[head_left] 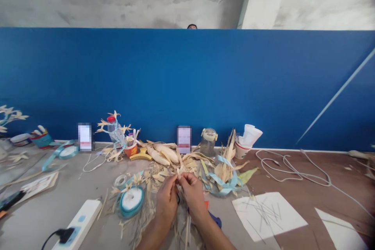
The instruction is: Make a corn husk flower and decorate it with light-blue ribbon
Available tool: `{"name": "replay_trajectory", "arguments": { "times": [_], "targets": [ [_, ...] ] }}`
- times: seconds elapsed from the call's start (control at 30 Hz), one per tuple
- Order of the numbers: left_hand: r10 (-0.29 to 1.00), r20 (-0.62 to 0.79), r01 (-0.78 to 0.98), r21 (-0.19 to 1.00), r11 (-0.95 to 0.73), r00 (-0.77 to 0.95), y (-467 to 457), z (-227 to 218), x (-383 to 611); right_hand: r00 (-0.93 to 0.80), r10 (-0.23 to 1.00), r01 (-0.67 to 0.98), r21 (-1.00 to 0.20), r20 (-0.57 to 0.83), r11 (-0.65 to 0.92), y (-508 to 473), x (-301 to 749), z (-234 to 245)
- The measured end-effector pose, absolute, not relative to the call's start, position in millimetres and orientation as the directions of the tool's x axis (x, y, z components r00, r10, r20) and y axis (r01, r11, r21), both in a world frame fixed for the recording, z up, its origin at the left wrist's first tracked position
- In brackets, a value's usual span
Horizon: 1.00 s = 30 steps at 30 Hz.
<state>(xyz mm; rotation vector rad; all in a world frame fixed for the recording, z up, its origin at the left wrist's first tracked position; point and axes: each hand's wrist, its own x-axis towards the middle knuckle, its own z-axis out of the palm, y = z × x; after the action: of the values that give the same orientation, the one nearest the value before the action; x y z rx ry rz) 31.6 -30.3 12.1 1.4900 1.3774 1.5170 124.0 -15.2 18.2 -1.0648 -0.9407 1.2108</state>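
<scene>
Over the middle of the table, my left hand (167, 197) and my right hand (191, 192) meet with their fingertips together. Both pinch a pale strip of dried corn husk (180, 170), whose upper end sticks up beyond the fingers. The part between the fingertips is hidden. Dried husk scraps (152, 175) lie all around the hands. Just beyond them rest pale, husk-wrapped corn cobs (165, 152). Left of my left hand is a spool of blue ribbon (131, 202). A dark blue object (216, 218), partly covered, lies beside my right forearm.
A white power strip (77, 226) lies at front left. At right, a white sheet (269, 215) carries several thin wires. Along the blue partition (187, 78) stand a phone (184, 140), a clear jar (208, 142), paper cups (243, 148) and a bottle (113, 129) with husk flowers. A white cable (293, 170) trails right.
</scene>
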Motion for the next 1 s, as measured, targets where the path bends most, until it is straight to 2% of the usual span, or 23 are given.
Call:
{"name": "replay_trajectory", "arguments": {
  "times": [0.07, 0.13, 0.23, 0.33, 0.47, 0.6, 0.73, 0.87, 1.0],
  "targets": [
    [0.935, 0.303, 0.211, 0.941, -0.263, -0.187, -30, 12, 33, 0.124, 0.992, -0.257, -0.965, 0.016, 0.048, -15, 126, 20],
    [0.959, 0.213, 0.139, 0.972, -0.189, -0.187, -29, 12, 34, 0.114, 0.993, -0.266, -0.962, 0.024, 0.054, -15, 126, 20],
    [0.992, 0.004, -0.133, 0.991, -0.021, -0.126, -24, 10, 35, 0.079, 0.997, -0.288, -0.957, 0.012, 0.034, -15, 125, 20],
    [0.992, -0.125, -0.429, 0.896, 0.118, 0.012, -20, 9, 34, 0.053, 0.998, -0.318, -0.948, -0.034, -0.015, -15, 123, 22],
    [0.95, -0.226, -0.585, 0.749, 0.311, 0.216, -17, 12, 27, 0.06, 0.996, -0.292, -0.955, -0.063, -0.043, -15, 124, 26],
    [0.89, -0.278, -0.639, 0.621, 0.454, 0.362, -15, 13, 21, 0.115, 0.993, -0.211, -0.978, -0.016, 0.008, -17, 126, 29],
    [0.854, -0.296, -0.605, 0.608, 0.514, 0.428, -16, 11, 19, 0.111, 0.994, -0.148, -0.989, 0.009, 0.026, -19, 128, 31],
    [0.886, -0.268, -0.577, 0.68, 0.453, 0.379, -17, 12, 21, 0.085, 0.996, -0.187, -0.982, -0.005, 0.011, -19, 132, 34],
    [0.972, -0.167, -0.469, 0.853, 0.227, 0.166, -17, 14, 25, 0.097, 0.995, -0.262, -0.964, 0.023, 0.048, -19, 132, 35]
  ]
}}
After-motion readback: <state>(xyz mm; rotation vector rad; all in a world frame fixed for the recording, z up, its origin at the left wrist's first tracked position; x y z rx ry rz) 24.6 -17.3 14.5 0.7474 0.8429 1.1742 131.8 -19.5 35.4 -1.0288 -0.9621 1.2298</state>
